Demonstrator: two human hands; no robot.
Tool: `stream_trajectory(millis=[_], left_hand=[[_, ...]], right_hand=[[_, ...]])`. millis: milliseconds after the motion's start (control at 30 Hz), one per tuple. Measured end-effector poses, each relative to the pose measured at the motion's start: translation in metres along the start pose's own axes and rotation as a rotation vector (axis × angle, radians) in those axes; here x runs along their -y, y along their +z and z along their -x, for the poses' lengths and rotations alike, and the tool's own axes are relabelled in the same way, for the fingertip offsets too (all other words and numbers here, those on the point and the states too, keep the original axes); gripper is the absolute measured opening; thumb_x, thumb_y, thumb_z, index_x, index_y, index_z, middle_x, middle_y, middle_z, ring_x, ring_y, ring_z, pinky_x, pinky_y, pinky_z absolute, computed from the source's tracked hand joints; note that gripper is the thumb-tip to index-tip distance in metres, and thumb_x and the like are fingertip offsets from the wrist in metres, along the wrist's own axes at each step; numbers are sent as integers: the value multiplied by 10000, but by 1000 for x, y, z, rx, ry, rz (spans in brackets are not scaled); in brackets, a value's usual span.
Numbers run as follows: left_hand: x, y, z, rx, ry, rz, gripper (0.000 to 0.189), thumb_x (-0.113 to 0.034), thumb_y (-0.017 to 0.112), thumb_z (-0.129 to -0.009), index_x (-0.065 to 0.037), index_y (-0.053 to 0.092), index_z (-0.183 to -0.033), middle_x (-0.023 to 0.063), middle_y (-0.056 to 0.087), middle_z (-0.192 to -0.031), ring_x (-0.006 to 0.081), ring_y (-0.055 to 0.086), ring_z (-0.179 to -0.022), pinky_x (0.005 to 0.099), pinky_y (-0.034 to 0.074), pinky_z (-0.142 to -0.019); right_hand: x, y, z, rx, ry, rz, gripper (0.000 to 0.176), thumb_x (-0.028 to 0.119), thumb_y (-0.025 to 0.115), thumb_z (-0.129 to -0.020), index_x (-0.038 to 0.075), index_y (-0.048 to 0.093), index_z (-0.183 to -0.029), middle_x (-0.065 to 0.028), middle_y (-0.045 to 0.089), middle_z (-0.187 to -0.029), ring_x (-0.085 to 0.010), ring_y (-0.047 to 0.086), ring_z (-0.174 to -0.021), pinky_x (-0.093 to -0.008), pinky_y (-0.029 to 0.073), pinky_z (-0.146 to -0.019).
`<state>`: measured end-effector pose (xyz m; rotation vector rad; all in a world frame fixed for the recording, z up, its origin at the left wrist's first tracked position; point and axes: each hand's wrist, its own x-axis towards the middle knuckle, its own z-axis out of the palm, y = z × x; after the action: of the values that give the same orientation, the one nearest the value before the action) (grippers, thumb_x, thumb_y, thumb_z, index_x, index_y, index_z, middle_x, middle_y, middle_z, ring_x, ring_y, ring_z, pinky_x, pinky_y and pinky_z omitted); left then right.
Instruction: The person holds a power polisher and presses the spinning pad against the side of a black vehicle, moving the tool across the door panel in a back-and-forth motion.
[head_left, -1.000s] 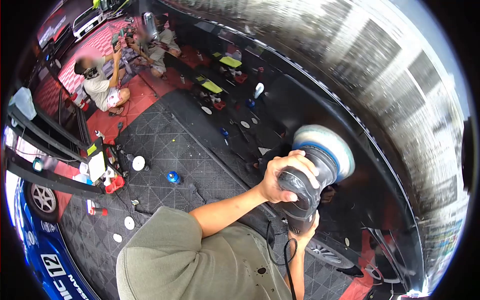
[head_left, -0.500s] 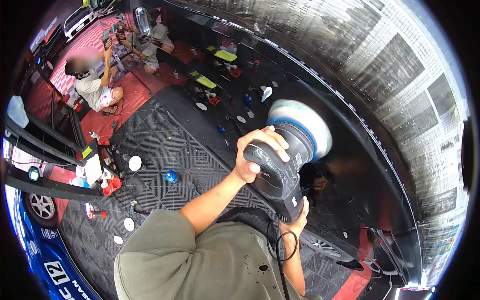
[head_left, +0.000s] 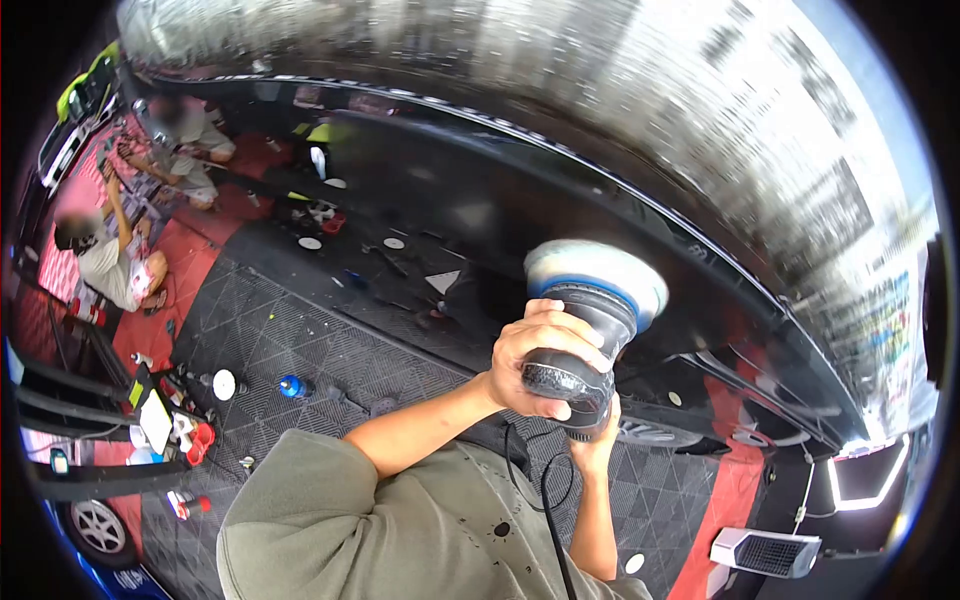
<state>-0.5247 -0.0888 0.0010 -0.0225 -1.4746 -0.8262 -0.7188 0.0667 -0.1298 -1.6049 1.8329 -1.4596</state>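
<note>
A black polisher (head_left: 570, 376) with a white round pad (head_left: 598, 268) on a blue backing plate is in both my hands. Its pad meets the glossy black car side panel (head_left: 400, 150); the smeared pad face hides the exact contact. My left hand (head_left: 525, 350) is closed over the polisher's head, fingers across the top and thumb below. Lower down, my right hand (head_left: 600, 440) wraps round the rear handle, partly hidden behind the tool. A black power cord (head_left: 548, 500) hangs from it past my shirt.
Newspaper masking (head_left: 640, 80) covers the glass above the panel. On the dark tiled floor lie a blue bottle (head_left: 293, 386), white pads (head_left: 224, 385) and a red container (head_left: 200, 440). Another person (head_left: 110, 265) crouches at far left. A lamp (head_left: 768, 552) stands lower right.
The polisher has turned and tilted against the panel, its handle now foreshortened. My view has swung right, so floor items and the other person sit further left. Both hands keep their hold.
</note>
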Motion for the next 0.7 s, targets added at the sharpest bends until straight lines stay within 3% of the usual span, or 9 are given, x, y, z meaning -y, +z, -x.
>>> stream_trajectory(millis=[133,267,333,433,533,667,700], left_hand=[[5,49,5,-12,-26,-11,483,-499,787,-733,-91,667,-961,21,744,-945,194,676,-974,350,332,-1020],[4,88,0,32,-33,-18,464,-474,811,-707,-115,691,-975,13,731,-976,190,670,-978,350,347,-994],[6,106,-2,51,-4,-30,463,-462,817,-703,-114,691,-980,13,728,-961,191,666,-977,351,353,-985],[7,138,-7,69,4,-8,454,-450,813,-708,-110,682,-978,38,696,-982,209,651,-978,375,356,-996],[6,155,-11,51,9,1,473,-464,805,-714,-99,672,-984,53,690,-981,217,644,-963,392,356,-1005],[-4,123,-22,8,28,-5,469,-458,813,-708,-95,678,-972,47,693,-977,211,648,-949,380,352,-997],[-7,109,-25,17,11,4,460,-447,818,-705,-95,680,-965,46,694,-967,205,651,-941,369,345,-996]], right_hand=[[-21,-41,7,27,99,-150,934,-129,712,-653,62,308,-1473,-177,544,-1329,-257,544,-1222,-380,432,-1034],[-73,-75,21,57,137,-11,884,115,808,-712,52,332,-1454,-160,527,-1319,-264,536,-1199,-387,418,-1031],[-66,-85,21,36,158,-26,796,266,794,-769,33,387,-1412,-165,548,-1276,-279,544,-1170,-411,417,-1016],[-72,-109,25,63,172,59,749,114,838,-724,-70,442,-1333,-204,536,-1264,-291,552,-1145,-406,445,-988],[-81,-113,27,43,192,57,790,96,834,-724,-61,396,-1362,-201,503,-1304,-290,539,-1155,-407,441,-992],[-57,-99,23,74,182,27,759,88,824,-733,-50,409,-1354,-191,508,-1293,-280,541,-1143,-405,443,-987],[-44,-89,19,48,114,55,648,138,807,-745,-29,483,-1281,-185,560,-1227,-304,577,-1071,-426,457,-954]])
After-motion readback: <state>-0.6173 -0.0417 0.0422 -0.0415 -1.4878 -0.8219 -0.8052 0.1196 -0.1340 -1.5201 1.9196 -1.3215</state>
